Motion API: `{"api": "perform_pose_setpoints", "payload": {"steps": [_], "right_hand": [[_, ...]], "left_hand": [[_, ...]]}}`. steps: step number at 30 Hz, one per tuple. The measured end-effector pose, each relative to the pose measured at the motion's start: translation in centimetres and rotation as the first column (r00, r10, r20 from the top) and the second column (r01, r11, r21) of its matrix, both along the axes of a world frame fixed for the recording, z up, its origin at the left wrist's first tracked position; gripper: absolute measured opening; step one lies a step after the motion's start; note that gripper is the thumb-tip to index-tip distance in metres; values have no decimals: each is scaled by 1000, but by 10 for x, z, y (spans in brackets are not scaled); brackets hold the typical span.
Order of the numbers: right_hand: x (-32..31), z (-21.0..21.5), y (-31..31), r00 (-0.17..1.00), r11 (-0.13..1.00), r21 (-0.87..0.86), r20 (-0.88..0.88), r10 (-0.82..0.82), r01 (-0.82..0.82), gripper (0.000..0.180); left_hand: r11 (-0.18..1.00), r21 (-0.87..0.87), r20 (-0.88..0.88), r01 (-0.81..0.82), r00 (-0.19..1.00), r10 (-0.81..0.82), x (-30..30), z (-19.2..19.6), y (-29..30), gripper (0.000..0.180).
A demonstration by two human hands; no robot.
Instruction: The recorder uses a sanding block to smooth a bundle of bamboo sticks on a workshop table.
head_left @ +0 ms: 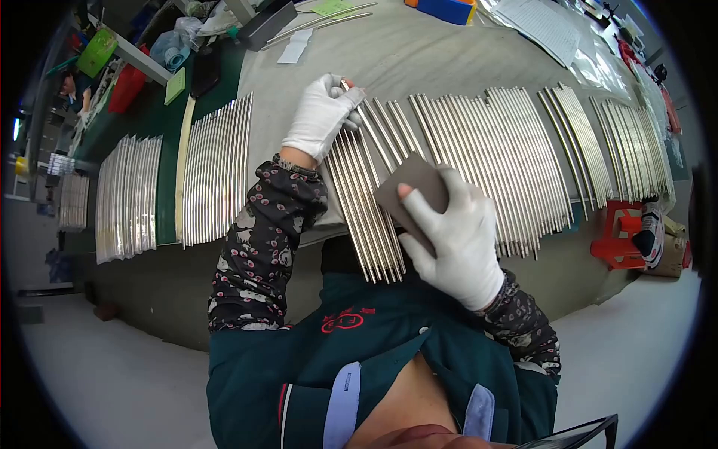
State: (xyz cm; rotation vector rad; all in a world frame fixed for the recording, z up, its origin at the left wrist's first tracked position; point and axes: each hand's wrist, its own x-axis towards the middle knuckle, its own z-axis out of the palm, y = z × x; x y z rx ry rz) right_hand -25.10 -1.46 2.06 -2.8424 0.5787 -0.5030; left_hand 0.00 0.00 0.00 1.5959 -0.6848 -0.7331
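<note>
My left hand [321, 116], in a white glove with bare fingertips, pinches the far end of a thin silvery metal rod [368, 118]. In my gloved right hand [460, 236] is a flat grey block like a sanding sponge [416, 191], thumb on top. The sponge lies over the rods, covering part of them; its contact with the held rod is hidden. Below my left hand, a row of metal rods [360, 206] lies side by side, near ends past the table edge. A few spaced rods [402, 123] lie just right of the held one.
A wide batch of rods [490, 161] lies to the right, with smaller groups [632, 146] beyond. Leftward are another batch [217, 172] and plastic-wrapped rods [129, 196]. Paper sheets [538, 30] and a blue tape dispenser [446, 9] are at the back; a red stool [619, 236] stands right.
</note>
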Motion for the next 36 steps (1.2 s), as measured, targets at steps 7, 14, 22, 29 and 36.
{"api": "perform_pose_setpoints", "payload": {"steps": [7,14,22,29,36], "right_hand": [[3,4,-9,988,993,-88,131,85,-74,52],[-34,7,-42,960,963,-125,184,-213,238,54],[-72,-7,-51,915,952,-26,282,-287,306,57],[-83,-6,-57,913,956,66,284,-293,286,57],[-86,-4,-48,957,979,45,209,-202,197,60]], "left_hand": [[999,24,19,-30,999,29,1,3,-4,22],[994,110,46,26,998,-32,1,-2,-8,26],[904,406,863,-131,381,-332,-16,14,-22,60],[788,506,855,351,-85,-512,-34,-18,0,68],[905,334,882,262,252,-399,-18,-12,59,84]]}}
